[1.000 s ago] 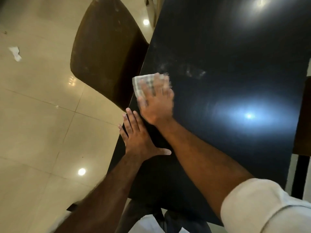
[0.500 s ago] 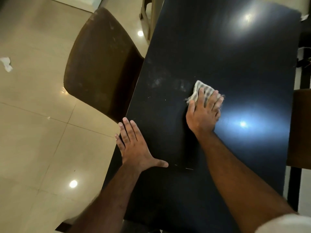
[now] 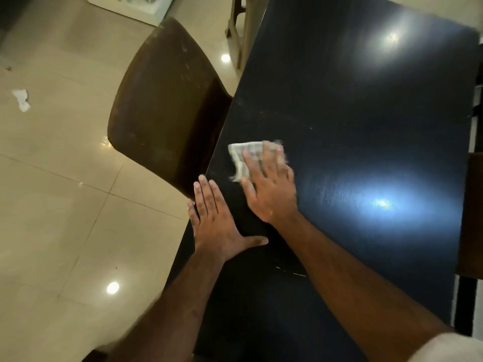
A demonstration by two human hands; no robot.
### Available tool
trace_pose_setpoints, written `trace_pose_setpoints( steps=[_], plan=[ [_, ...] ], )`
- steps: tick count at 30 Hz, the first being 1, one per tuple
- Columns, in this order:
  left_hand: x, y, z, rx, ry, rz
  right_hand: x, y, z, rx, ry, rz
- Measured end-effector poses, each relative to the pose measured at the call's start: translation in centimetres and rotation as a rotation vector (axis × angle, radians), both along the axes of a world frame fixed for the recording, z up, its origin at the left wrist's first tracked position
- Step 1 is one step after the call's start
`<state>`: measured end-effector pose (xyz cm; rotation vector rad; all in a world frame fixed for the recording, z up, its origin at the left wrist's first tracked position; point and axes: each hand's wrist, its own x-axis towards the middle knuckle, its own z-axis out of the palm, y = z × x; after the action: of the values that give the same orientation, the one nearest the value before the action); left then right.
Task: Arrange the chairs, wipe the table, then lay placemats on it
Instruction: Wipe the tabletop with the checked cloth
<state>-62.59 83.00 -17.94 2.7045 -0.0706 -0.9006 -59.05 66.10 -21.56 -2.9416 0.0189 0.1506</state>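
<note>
Your right hand (image 3: 269,189) lies flat on the checked cloth (image 3: 244,155), fingers straight, so its grip is wide and pressing rather than pinching; blur hides the fingertips. The cloth sits on the dark bench (image 3: 366,113) near its left edge, close to the brown chair (image 3: 162,105). Your left hand (image 3: 217,226) rests flat and spread on that edge, holding nothing. The cloth looks soft, thin and light, and is likely to bunch or slide on the glossy top, so press over its middle, not a corner. No placemats show; wiping seems the step in hand
</note>
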Motion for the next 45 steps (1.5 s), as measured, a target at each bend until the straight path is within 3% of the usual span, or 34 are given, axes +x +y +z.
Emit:
trace_pose_setpoints(
  steps=[4,6,10,13,23,35,45],
  plan=[
    [-2.6,1.6,-0.3,0.041,0.021,0.034,3.6,-4.6,-0.7,-0.067,-0.021,-0.394],
    [-3.8,2.5,-0.5,0.048,0.025,0.054,7.8,-5.2,-0.8,-0.035,-0.031,-0.483],
    [-5.4,3.7,-0.5,0.042,0.025,0.104,15.1,-1.7,-0.7,0.014,0.016,-0.359],
    [-6.1,4.4,-0.3,0.032,0.021,0.139,15.7,2.3,-0.6,-0.001,0.012,-0.246],
    [-9.7,8.2,0.2,0.001,0.044,0.164,0.9,10.4,0.0,0.04,0.016,0.022],
    [-17.4,11.5,1.1,0.072,0.119,0.154,-17.8,15.8,0.5,0.17,0.235,0.314],
    [-27.3,11.5,-1.0,0.072,-0.081,0.166,-26.5,13.9,1.1,0.148,0.249,0.476]
  ],
)
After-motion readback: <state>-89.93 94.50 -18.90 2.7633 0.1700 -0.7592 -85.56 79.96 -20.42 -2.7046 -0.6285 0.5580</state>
